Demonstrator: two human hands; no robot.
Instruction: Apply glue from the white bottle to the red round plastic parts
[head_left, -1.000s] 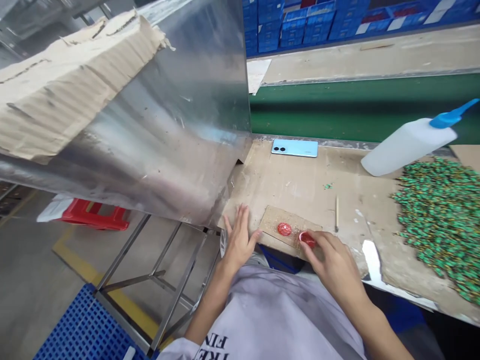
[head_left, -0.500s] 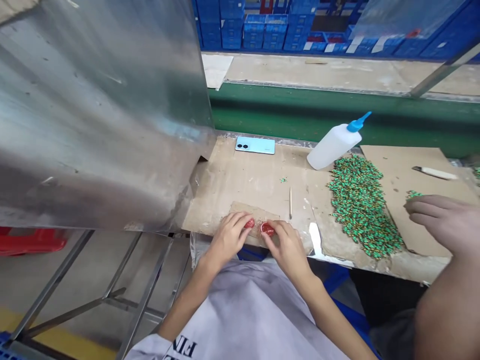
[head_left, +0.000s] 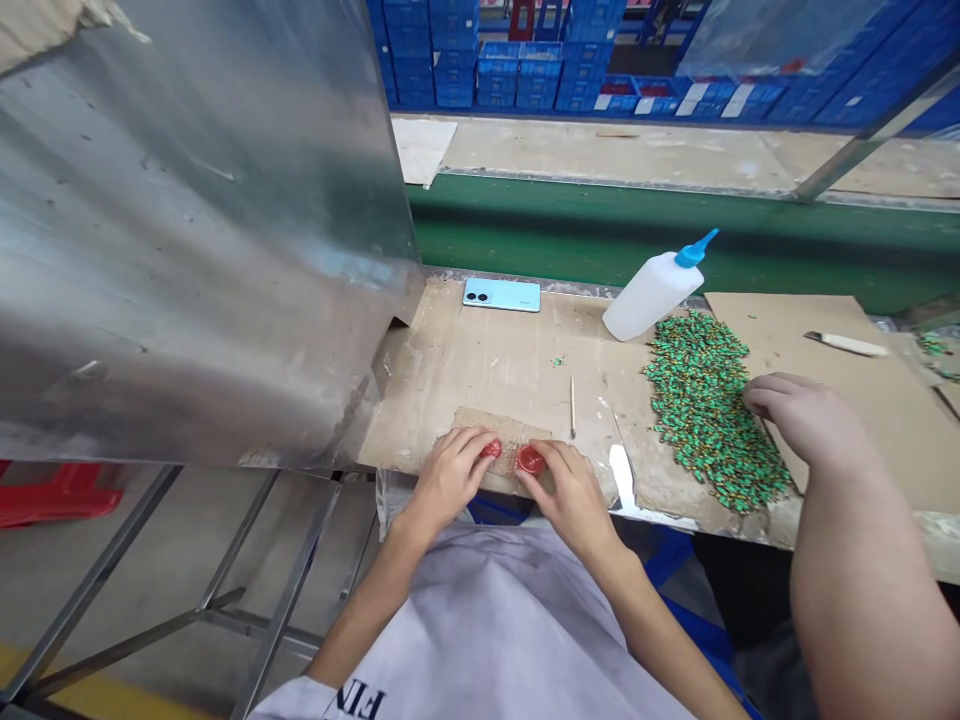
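Note:
My left hand (head_left: 451,468) is closed, with thumb and fingertips pinching a small red piece (head_left: 492,448). Between the thumb and fingers of my right hand (head_left: 568,482) is a round red cup-shaped piece (head_left: 531,460), its hollow side facing up. The two red pieces are apart, both held low over a small brown rough-surfaced pad (head_left: 499,425) at the table's front edge. What exactly the red pieces are is too small to tell. Just beyond my right hand lies a thin wooden stick (head_left: 573,408).
A white squeeze bottle (head_left: 649,297) with a blue nozzle leans near a pile of green-and-gold small pieces (head_left: 709,400). Another person's hand (head_left: 802,415) reaches to that pile. A light-blue phone (head_left: 501,295) lies at the back; a metal panel (head_left: 225,230) stands at left.
The other person's hand has moved left to the pile's edge. The view has shifted slightly. My hands still hold the red pieces, the right one's hollow now more visible.

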